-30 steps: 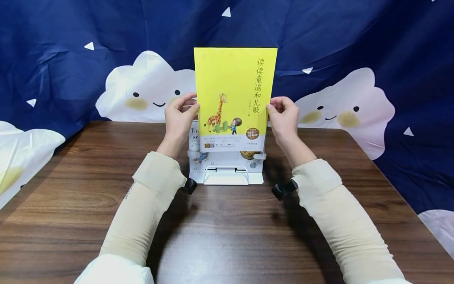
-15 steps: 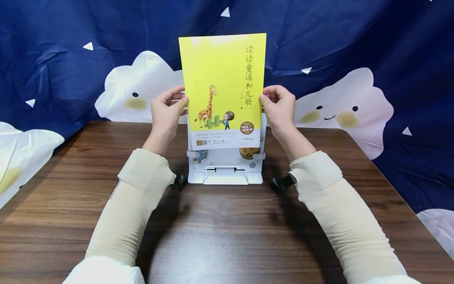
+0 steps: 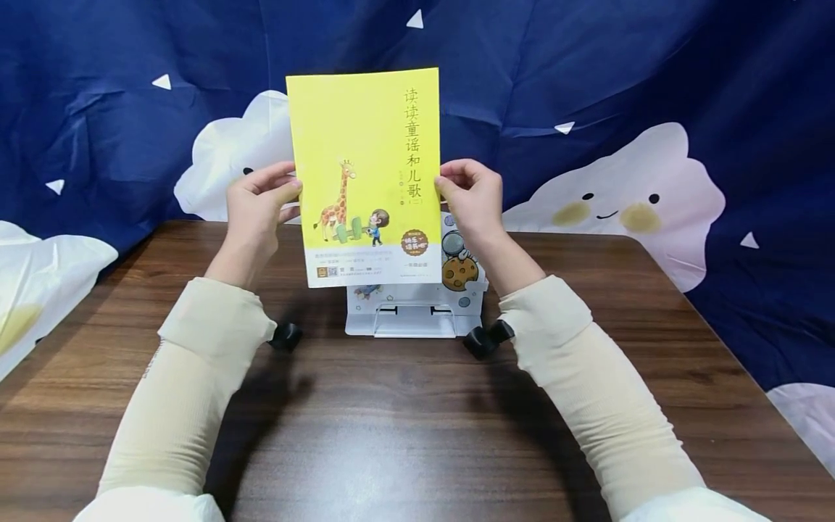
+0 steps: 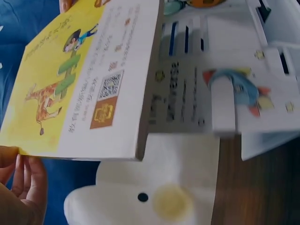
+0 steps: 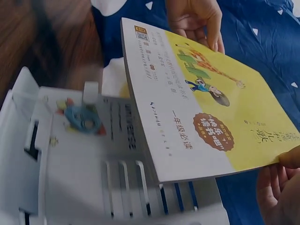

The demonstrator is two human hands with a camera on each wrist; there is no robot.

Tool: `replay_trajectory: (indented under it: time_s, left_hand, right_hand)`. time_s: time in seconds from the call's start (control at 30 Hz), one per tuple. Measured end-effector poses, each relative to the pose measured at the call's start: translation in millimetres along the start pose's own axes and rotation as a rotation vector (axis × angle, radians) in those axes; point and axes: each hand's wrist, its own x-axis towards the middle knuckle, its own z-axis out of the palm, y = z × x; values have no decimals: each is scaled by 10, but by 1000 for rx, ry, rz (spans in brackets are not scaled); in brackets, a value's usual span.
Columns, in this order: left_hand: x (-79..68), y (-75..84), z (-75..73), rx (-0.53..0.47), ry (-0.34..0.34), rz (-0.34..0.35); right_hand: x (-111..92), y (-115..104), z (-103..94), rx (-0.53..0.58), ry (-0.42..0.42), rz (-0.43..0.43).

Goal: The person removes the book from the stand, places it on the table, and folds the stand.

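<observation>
- Holding yellow book [image 3: 365, 167] upright, raised above tabletop [image 3: 365, 406], between left hand [image 3: 256, 206] and right hand [image 3: 475, 199].
- Pinching left edge of book with left hand, right edge with right hand; thumbs toward near side, at cover margins.
- Overlapping stand [image 3: 417, 299] in head view: lower edge of book above front ledge [image 3: 414, 331] with a visible gap; left edge reaching past left side of stand. Cannot tell about contact between back of book and stand.
- Spreading widely to left, right and near side of stand: brown wood of tabletop. Slanting on right: table edge, from far corner toward near side.
- Bounding far side: blue curtain [image 3: 489, 58] with white clouds.
- Serving as holder: stand, with slotted panel, right clip [image 3: 478, 287] near printed planet, left clip [image 4: 223, 104] by printed rocket.
</observation>
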Motion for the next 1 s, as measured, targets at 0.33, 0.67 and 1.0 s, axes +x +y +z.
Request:
replay_trajectory:
  time_s: [0.33,0.67,1.0]
  left_hand:
    - [2,134,-392,38,-6,-43]
    - [39,144,-781,-18,-15,-99]
    - [781,-504,-1793,-6,-45,-185]
  right_hand:
    - [43,415,437,114,-20,62]
    - [-339,176,806,133,5,163]
    - [-709,-50,1015,135,-8,230]
